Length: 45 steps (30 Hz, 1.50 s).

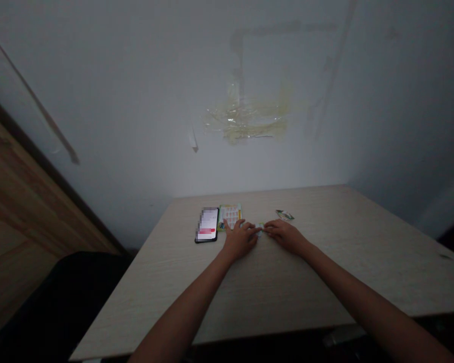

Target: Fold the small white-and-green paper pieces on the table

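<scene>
A small, pale printed piece (260,233) sits at the surface (283,292), between the fingertips of the left hand (242,240) and right hand (285,236) — apparently being arranged or shaped. Whether either grip pinches or merely presses, I cannot tell. The next move likely calls for light, matched fingertip pressure — steady, unhurried.

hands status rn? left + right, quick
Left hand: open, thumb spread from fingers, fingertips at a small pale piece.
Right hand: fingertips at the same piece; whether it grips cannot be told.
</scene>
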{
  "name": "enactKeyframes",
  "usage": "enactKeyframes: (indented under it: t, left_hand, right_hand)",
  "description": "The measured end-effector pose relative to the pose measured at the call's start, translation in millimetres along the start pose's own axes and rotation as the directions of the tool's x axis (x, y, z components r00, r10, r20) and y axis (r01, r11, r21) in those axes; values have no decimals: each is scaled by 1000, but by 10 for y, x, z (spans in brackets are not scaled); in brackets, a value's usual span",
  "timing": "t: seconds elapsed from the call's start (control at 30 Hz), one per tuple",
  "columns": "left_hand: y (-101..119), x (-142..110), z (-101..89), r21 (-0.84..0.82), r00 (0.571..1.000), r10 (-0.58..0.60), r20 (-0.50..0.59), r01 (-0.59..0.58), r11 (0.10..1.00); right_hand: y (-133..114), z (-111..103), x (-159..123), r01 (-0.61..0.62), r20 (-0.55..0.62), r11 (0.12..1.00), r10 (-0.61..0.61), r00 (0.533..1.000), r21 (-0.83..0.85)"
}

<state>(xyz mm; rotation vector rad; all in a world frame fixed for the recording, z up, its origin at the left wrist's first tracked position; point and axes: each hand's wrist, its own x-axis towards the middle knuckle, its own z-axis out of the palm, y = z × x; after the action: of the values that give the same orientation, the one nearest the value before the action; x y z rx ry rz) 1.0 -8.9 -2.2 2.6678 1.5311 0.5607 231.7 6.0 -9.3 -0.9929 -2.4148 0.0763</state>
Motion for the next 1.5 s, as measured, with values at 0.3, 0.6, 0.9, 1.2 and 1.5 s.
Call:
enactKeyframes:
  t: [0.3,0.6,0.9,1.2,1.5]
  left_hand:
    - [4,-3,-14,-3,1000,5,5,-4,1000]
    - [-6,4,9,13,1000,12,-4,-12,1000]
    - [-5,-2,-1,4,1000,23,-5,-23,1000]
    - [-2,5,7,-10,1000,7,-3,-7,1000]
    - [4,1,-14,-19,1000,-5,11,5,1000]
  right_hand:
    - [49,56,11,-92,-33,991,96,995,99]
    - [33,56,46,-48,41,999,49,998,-21]
    - [31,43,26,-7,48,999,9,999,-46]
    - [-11,-2,8,3,26,1000,-2,1000,-11]
    - [67,44,-18,-72,-33,992,76,997,102]
